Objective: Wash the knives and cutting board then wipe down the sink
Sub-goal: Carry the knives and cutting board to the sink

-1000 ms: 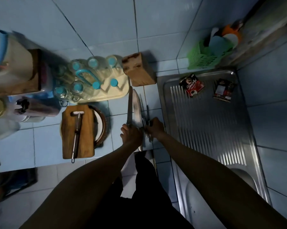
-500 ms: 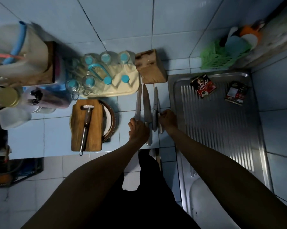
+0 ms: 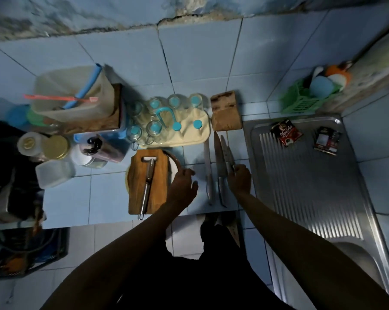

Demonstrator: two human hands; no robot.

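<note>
Your right hand (image 3: 239, 179) pinches the small knife (image 3: 228, 159) by its handle, while two more knives (image 3: 213, 168) lie side by side on the counter just at its 9 o'clock. Your left hand (image 3: 183, 182) hangs loosely open, holding nothing, at the 3 o'clock edge of the cutting board (image 3: 147, 182). Gather the knives by their handles, points away from you, and carry them toward the sink (image 3: 354, 258) at 4 o'clock.
</note>
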